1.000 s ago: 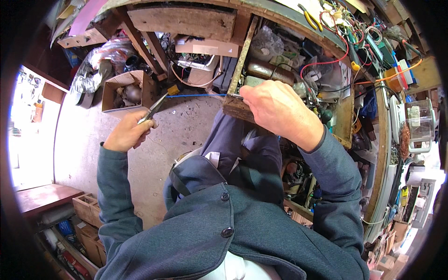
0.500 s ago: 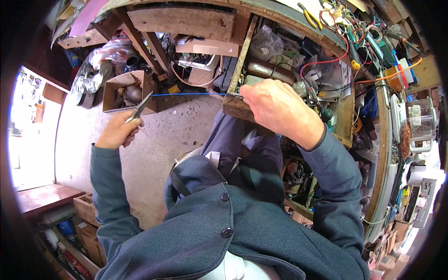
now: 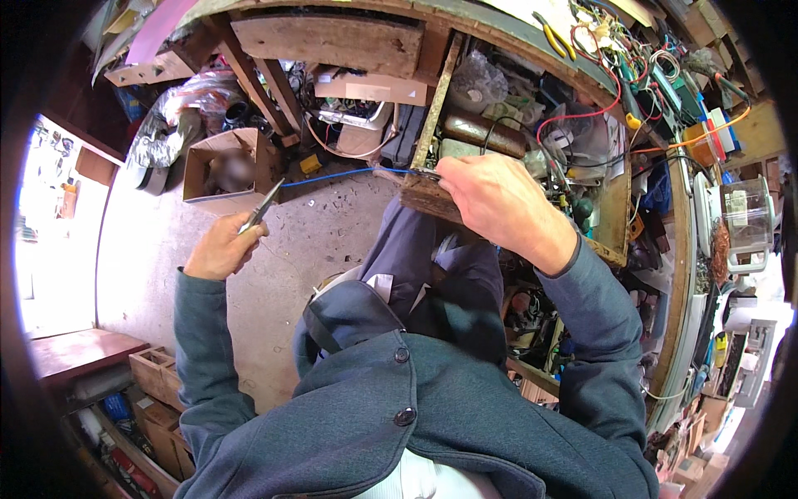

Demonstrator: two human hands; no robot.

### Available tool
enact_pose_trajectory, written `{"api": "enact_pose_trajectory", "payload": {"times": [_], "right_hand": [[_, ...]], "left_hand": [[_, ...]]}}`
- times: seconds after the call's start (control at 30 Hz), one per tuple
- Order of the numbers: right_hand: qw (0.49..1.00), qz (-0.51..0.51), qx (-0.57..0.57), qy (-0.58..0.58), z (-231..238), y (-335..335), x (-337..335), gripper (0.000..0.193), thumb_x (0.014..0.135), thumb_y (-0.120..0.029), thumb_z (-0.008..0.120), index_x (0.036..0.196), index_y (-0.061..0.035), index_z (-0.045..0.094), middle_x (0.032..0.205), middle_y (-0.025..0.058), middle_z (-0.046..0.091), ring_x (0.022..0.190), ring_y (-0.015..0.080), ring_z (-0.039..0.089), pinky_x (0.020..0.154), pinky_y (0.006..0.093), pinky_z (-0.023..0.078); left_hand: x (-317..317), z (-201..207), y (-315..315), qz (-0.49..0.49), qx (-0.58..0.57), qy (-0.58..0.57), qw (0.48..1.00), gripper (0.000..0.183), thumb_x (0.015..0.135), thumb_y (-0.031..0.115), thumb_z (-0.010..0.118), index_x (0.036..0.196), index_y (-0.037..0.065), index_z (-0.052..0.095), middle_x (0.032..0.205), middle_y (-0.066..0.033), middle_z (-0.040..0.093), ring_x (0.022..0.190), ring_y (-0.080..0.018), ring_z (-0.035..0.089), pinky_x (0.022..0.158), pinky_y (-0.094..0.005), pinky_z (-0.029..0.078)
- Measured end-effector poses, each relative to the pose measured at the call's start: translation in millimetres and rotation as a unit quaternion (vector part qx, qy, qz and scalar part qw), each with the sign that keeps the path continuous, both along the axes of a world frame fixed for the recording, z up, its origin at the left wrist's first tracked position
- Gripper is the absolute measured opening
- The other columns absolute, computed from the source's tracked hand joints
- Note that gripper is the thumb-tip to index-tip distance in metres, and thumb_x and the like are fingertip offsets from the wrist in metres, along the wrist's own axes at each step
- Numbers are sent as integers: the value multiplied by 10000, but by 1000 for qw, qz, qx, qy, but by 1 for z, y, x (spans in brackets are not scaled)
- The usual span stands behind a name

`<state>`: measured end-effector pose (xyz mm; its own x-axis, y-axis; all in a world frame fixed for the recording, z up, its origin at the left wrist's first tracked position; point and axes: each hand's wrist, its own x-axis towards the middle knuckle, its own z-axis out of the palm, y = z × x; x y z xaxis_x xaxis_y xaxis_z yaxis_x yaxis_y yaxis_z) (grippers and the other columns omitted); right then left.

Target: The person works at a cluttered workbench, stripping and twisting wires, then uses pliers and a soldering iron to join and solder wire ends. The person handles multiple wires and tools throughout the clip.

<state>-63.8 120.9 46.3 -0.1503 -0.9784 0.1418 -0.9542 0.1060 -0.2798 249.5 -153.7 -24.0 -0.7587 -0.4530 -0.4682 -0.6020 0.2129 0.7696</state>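
A blue wire (image 3: 332,175) spans the space between my hands, bowing slightly upward. Closed around a slim, pointed metal tool like tweezers (image 3: 264,204), my left hand (image 3: 220,249) is at the wire's left end, the tool's tip beside it. At the other end, my right hand (image 3: 503,200) is closed in a pinch over the front corner of a pulled-out wooden drawer (image 3: 432,200). A small dark piece (image 3: 424,174) sticks out from its fingertips where the wire ends. The fingers hide the rest of that piece.
Clutter fills the drawer, including a brown cylinder (image 3: 482,131) and plastic bags. Yellow-handled pliers (image 3: 557,40) lie on the bench above, near a red cable (image 3: 582,114). Beyond my left hand, a cardboard box (image 3: 199,179) stands on the floor (image 3: 291,249).
The wire has gone from straight and taut to a slack curve. My left hand has shifted slightly right and down with its tool; my right hand has moved slightly right.
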Motion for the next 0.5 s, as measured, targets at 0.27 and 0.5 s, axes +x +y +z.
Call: {"api": "enact_pose_trajectory", "payload": {"times": [0.27,0.5], "right_hand": [[1000,-1,12,6,2,-1,0,84,912,-105,616,919,-21,607,763,216,663,776,434,674,670,539,527],[999,9,20,26,9,-2,1,82,903,-101,618,923,-21,611,763,205,664,780,426,673,668,535,521]], "left_hand": [[-7,2,9,-37,-90,41,994,202,1047,223,550,969,63,644,665,38,513,512,-61,466,445,-247,382],[-18,11,16,-46,-110,36,992,237,1024,235,586,908,29,596,658,-36,535,601,-159,526,590,-343,434]]}}
